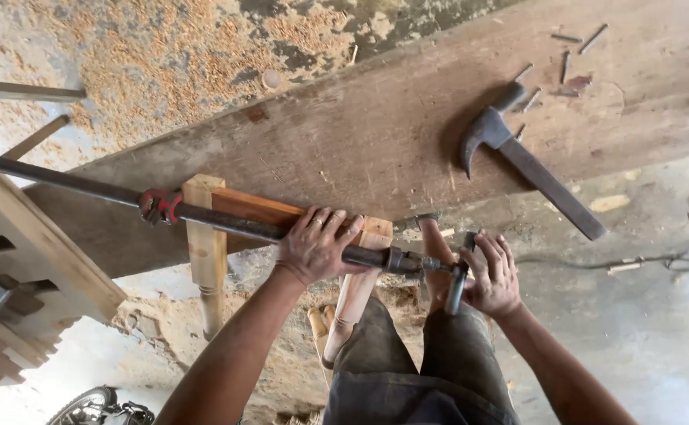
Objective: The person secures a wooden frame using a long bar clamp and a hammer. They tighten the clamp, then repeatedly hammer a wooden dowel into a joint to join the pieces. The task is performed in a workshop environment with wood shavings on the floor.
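Our left hand [313, 248] wraps the long dark steel bar clamp [226, 224]; right-hand fingers [495, 264] curl round its crank handle [456, 290]. Best we turn slowly, bar steadied against the reddish turned-leg wooden frame [281, 216].

My left hand [313, 248] grips the black pipe clamp [226, 223] across the wooden frame [238, 206], while my right hand [492, 275] holds its crank handle [456, 287]; a hammer [529, 169] and loose nails [565, 63] lie on the plank [360, 134]
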